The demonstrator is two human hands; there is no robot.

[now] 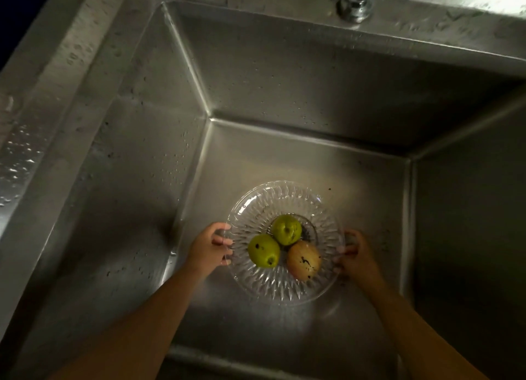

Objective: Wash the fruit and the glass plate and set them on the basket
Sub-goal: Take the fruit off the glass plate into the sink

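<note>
A clear cut-glass plate (284,200) is low inside a steel sink (159,157). On it lie two green fruits (264,250) (286,229) and one yellow-brown fruit (303,260), all with dark spots of dirt. My left hand (209,247) grips the plate's left rim, fingers curled over the edge. My right hand (357,251) grips the right rim the same way. Whether the plate rests on the sink floor or is held just above it cannot be told.
A chrome tap spout (353,1) hangs over the sink's far wall; no water stream is visible. Water drops lie on the steel counter (20,163) at the left. The sink's dark right wall (469,237) stands close to my right hand. No basket is in view.
</note>
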